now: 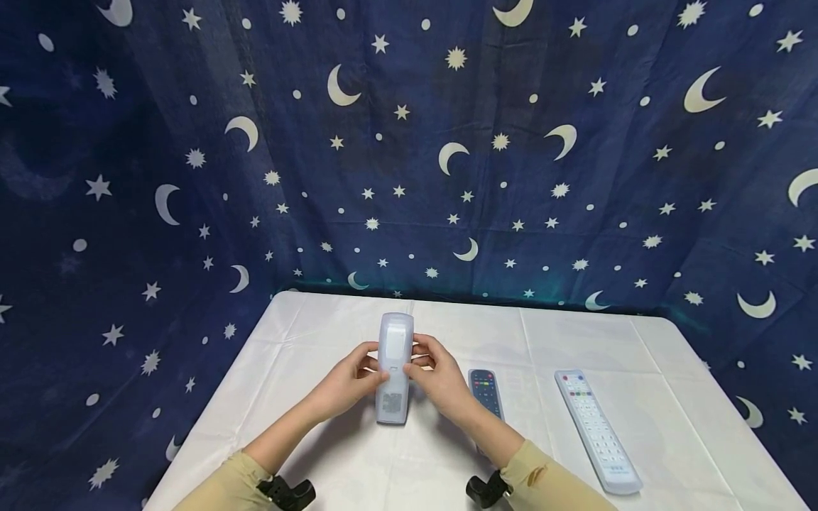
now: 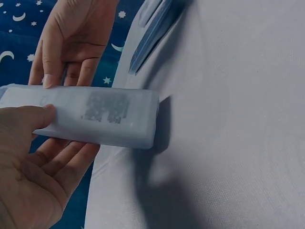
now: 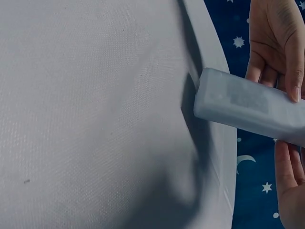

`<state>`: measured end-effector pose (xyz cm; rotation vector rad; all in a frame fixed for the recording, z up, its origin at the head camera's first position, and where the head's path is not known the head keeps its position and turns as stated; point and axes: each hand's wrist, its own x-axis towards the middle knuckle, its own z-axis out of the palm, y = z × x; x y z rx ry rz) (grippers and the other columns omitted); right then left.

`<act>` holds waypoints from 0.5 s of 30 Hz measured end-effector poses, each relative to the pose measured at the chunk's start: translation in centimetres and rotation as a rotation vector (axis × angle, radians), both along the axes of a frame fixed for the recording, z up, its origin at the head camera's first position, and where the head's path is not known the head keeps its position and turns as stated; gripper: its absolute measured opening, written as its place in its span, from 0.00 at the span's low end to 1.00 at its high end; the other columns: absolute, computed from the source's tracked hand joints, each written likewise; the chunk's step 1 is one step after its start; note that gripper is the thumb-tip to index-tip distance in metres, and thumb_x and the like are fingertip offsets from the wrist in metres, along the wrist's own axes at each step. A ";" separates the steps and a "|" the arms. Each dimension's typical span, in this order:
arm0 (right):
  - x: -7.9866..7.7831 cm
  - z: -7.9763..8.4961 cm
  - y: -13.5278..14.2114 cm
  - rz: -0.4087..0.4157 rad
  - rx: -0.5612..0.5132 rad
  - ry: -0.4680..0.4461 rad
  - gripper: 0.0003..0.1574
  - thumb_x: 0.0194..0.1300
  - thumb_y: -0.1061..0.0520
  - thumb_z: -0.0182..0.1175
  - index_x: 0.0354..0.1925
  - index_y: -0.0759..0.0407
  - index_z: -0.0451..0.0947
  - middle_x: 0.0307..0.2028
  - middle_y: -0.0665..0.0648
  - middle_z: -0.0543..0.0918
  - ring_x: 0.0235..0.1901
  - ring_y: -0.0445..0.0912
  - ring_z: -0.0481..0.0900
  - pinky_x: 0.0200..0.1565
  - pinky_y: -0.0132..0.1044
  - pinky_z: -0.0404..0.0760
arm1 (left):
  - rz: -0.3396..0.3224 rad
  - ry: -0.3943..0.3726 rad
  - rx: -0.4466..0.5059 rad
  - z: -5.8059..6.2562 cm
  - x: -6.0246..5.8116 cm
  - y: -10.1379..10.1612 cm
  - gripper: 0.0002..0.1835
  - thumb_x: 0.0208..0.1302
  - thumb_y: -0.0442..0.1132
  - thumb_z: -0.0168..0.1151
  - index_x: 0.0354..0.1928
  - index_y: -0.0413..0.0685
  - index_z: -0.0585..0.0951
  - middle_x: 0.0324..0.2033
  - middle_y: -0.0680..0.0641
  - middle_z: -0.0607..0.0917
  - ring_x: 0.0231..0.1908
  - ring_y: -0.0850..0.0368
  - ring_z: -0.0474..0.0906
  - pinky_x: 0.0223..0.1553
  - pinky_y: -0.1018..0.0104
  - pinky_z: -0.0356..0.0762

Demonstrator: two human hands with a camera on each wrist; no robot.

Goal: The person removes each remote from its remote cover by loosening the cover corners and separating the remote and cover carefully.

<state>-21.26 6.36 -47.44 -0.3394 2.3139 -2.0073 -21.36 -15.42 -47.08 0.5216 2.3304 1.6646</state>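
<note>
Both hands hold a remote control (image 1: 395, 355) in a translucent pale sleeve, raised off the white table with its back toward the head camera. A grey printed label shows through near its lower end. On its left long edge my left hand (image 1: 348, 380) pinches it, thumb on the back and fingers behind. My right hand (image 1: 444, 376) grips the opposite edge the same way. In the left wrist view the left thumb (image 2: 40, 117) presses the remote's back. The right wrist view catches the sleeve's end (image 3: 214, 95) over its shadow; the buttoned face is hidden.
A dark remote (image 1: 486, 390) lies partly behind the right forearm. Farther right is a long white remote (image 1: 597, 433) in a clear sleeve, buttons up. The white tablecloth (image 1: 319, 319) meets a dark blue curtain (image 1: 409, 163) with moons and stars. Each wrist wears a black camera.
</note>
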 end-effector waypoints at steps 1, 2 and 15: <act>-0.1 0.0 0.0 -0.001 0.015 0.009 0.33 0.69 0.69 0.63 0.70 0.62 0.68 0.53 0.61 0.77 0.49 0.55 0.77 0.46 0.39 0.84 | 0.005 0.012 -0.004 0.0 0.0 0.0 0.28 0.72 0.40 0.66 0.70 0.47 0.69 0.46 0.43 0.84 0.44 0.50 0.83 0.46 0.51 0.85; -0.1 -0.1 0.0 0.000 0.030 0.017 0.33 0.69 0.68 0.63 0.69 0.61 0.68 0.53 0.61 0.77 0.49 0.54 0.77 0.47 0.40 0.83 | 0.010 0.022 -0.009 0.0 0.1 0.0 0.28 0.72 0.40 0.66 0.69 0.47 0.69 0.46 0.43 0.84 0.45 0.50 0.83 0.46 0.53 0.85; 0.3 -0.2 0.0 0.041 0.073 0.040 0.30 0.70 0.61 0.65 0.68 0.52 0.70 0.53 0.54 0.78 0.50 0.48 0.78 0.51 0.41 0.82 | 0.152 0.093 0.035 1.0 -0.2 0.0 0.21 0.75 0.49 0.62 0.62 0.47 0.78 0.53 0.45 0.83 0.51 0.50 0.83 0.50 0.59 0.84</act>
